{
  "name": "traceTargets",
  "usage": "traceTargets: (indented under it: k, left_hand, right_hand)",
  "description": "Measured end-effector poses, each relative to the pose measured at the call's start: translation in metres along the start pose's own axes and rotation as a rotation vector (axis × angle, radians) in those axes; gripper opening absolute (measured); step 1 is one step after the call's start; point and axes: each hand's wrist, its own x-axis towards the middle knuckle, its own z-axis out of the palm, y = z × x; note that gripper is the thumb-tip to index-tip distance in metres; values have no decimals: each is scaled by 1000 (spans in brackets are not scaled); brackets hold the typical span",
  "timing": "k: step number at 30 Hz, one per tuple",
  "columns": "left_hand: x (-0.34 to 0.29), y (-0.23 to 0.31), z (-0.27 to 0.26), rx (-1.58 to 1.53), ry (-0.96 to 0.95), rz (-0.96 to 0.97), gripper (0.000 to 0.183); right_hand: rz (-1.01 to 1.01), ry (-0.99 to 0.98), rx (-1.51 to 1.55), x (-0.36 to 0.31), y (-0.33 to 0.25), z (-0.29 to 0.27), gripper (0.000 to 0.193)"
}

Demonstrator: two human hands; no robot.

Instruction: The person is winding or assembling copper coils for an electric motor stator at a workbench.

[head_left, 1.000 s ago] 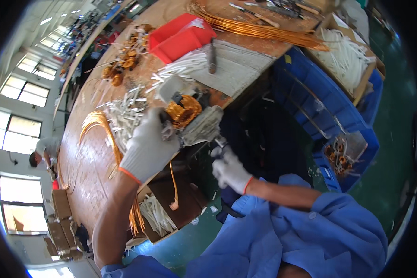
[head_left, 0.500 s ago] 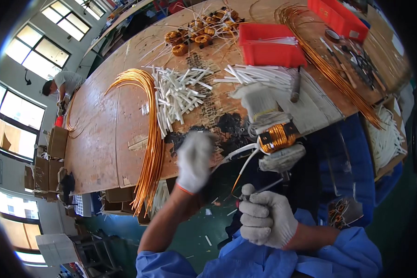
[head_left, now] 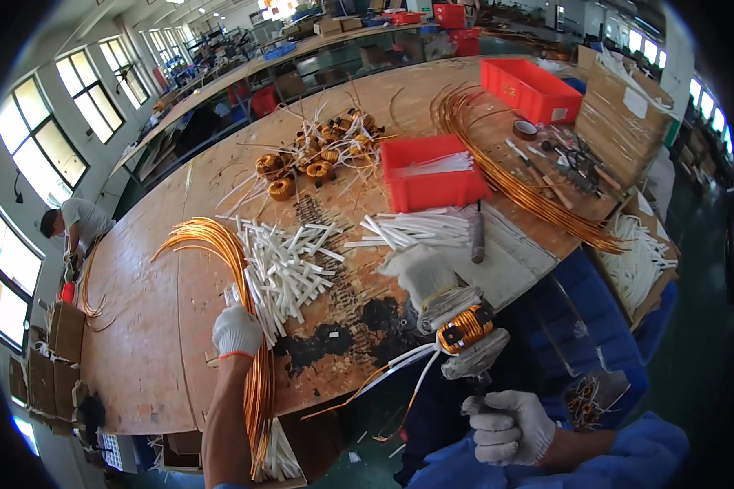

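My left hand [head_left: 238,332], in a white knit glove, is at the left side of a bundle of copper wires [head_left: 258,391], fingers curled against it; the fingertips are partly hidden. My right hand [head_left: 510,429], also gloved, is closed below the table edge, with a dark end of something showing by the thumb; most of it is hidden. Above that hand, a copper-wound ring coil [head_left: 466,328] sits in a cloth-wrapped holder [head_left: 475,355]. Its wire leads, partly covered by white sleeves [head_left: 412,356], hang to the left.
Cut white tubes [head_left: 289,265] lie beside the wire bundle. Finished-looking coils [head_left: 320,169] are heaped farther back. Red bins [head_left: 436,196], a hammer-like tool [head_left: 478,236], a second wire bundle [head_left: 538,213] and hand tools [head_left: 538,167] occupy the right side. Another person [head_left: 86,224] bends at the far left.
My left hand has moved left from near the coil to the wire bundle. My right hand stays closed below the coil. The view has tilted up, showing more of the room.
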Motion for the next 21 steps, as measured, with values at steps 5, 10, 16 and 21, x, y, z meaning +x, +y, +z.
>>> traceTargets:
  k: [5, 10, 16, 21]
  left_hand:
    - [28, -80, 12, 79, 226, -50, 17]
    - [-52, 28, -148, -987, 208, 15, 20]
    - [-271, 170, -221, -534, 32, 1265, 20]
    - [-283, 149, -190, -236, -91, 1339, 13]
  right_hand:
    - [109, 44, -169, -25, 23, -4, 34]
    - [-525, 27, -1692, -79, 22, 25, 29]
    - [-1823, -195, -2788, -73, 14, 75, 40]
    - [-916, 216, -2459, -132, -5, -53, 21]
